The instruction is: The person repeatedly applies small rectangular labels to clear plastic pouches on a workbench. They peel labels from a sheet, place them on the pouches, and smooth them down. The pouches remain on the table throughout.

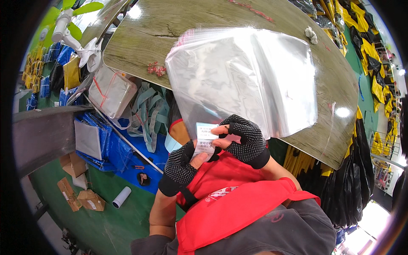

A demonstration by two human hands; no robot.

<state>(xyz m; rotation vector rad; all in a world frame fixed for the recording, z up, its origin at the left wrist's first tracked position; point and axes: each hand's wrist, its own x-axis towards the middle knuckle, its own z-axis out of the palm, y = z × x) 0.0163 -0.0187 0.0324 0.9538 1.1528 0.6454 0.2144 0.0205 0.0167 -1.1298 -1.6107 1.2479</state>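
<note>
Two hands on one small label strip [204,138], and you've got it up in front of your apron [238,199], just by the near edge of the clear bags. Your left hand [179,166] pinches the lower end, thumb on top, and your right hand [246,138] has its fingertips closed on the upper right side. You're in black gloves with white dots, bare fingertips poking out. Past the strip, those clear bags [221,72] lie in a wide shiny pile on the wood-look table [136,40], with red scraps [156,69] just left of the pile and a pale crumpled lump [311,35] near its far right corner. Off to your left you've got teal straps [148,117], blue packs [123,155] and a fan [63,23] with green blades further up. Down on the green floor [136,225] sit some cardboard boxes [91,199] and a white tube [122,197]. Way over right, loads of yellow-and-black bundles [371,51].
</note>
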